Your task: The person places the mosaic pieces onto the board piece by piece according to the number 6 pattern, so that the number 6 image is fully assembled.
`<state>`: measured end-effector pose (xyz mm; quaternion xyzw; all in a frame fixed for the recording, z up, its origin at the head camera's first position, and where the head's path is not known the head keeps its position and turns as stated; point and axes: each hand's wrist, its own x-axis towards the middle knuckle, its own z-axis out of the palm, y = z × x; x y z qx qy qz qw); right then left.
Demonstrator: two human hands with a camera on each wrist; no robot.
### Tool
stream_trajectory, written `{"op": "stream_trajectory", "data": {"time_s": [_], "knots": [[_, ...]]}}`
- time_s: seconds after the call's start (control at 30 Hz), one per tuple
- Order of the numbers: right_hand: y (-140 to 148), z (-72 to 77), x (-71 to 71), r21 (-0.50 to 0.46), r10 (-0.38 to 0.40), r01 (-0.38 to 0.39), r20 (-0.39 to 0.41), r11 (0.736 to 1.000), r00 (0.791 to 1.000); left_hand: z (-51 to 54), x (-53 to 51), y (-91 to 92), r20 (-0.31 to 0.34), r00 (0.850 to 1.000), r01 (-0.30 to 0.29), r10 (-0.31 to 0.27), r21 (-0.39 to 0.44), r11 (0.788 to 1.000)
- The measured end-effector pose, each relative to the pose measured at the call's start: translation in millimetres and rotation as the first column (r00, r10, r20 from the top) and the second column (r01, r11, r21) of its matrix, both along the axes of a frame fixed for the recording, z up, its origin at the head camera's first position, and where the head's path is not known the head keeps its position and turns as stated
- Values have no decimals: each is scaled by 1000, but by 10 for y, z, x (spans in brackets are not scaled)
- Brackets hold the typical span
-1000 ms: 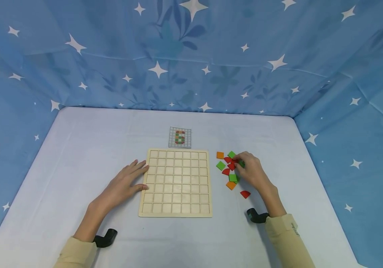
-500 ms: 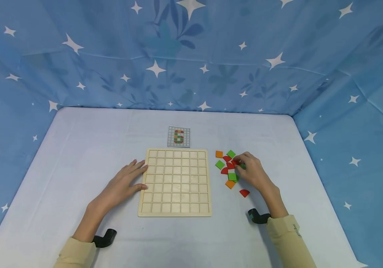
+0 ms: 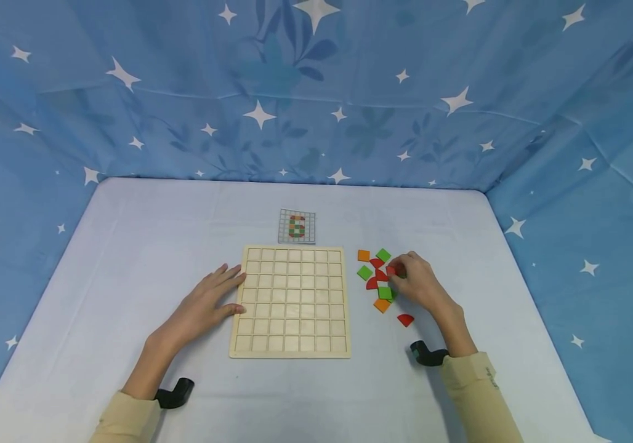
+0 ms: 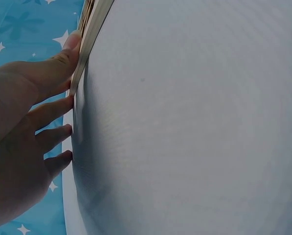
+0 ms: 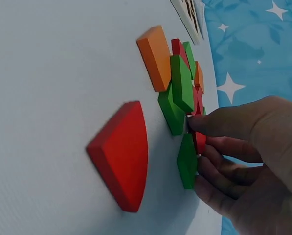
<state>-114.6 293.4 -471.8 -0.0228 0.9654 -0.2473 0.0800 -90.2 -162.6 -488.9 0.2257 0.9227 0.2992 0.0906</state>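
Note:
My left hand [image 3: 200, 307] rests with spread fingers at the left edge of a pale wooden grid board [image 3: 292, 303]. In the left wrist view, the thumb [image 4: 72, 41] touches the board's rim. Over a loose cluster of coloured tiles, my right hand [image 3: 419, 282] pinches a red quarter-circle tile [image 3: 391, 271] between thumb and fingers. Its thumb and fingers partly hide that tile [image 5: 200, 142] in the right wrist view. A green tile [image 5: 187, 161] lies close under the fingers. Nearer the wrist, another red quarter-circle tile [image 5: 121, 156] lies apart.
Orange square tiles [image 3: 363, 255], green tiles [image 3: 385, 293] and more red ones [image 3: 372, 283] lie right of the board, some overlapping. A small gridded pattern card [image 3: 297, 227] sits behind the board. Blue star-printed curtains [image 3: 316, 141] stand behind the white table [image 3: 183, 209].
My right hand has drawn back very slightly, and the red tile at its fingertips shows more clearly. My left hand and the board have stayed put.

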Motion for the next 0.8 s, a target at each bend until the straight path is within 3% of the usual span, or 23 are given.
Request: {"op": "stream_trajectory", "data": {"time_s": [0.4, 0.57, 0.67, 0.8], "knots": [[88, -19, 52, -105, -17, 13, -36, 994, 999, -16, -27, 12, 36, 999, -11, 12, -23, 1000], [131, -21, 77, -188, -71, 72, 10, 980, 997, -35, -31, 7, 46, 999, -16, 17, -24, 1000], [162, -6, 90, -287, -111, 130, 81, 949, 991, -25, -29, 8, 50, 999, -14, 15, -19, 1000], [212, 13, 96, -452, -134, 204, 183, 868, 974, -7, -24, 4, 51, 999, -16, 17, -20, 1000]]}}
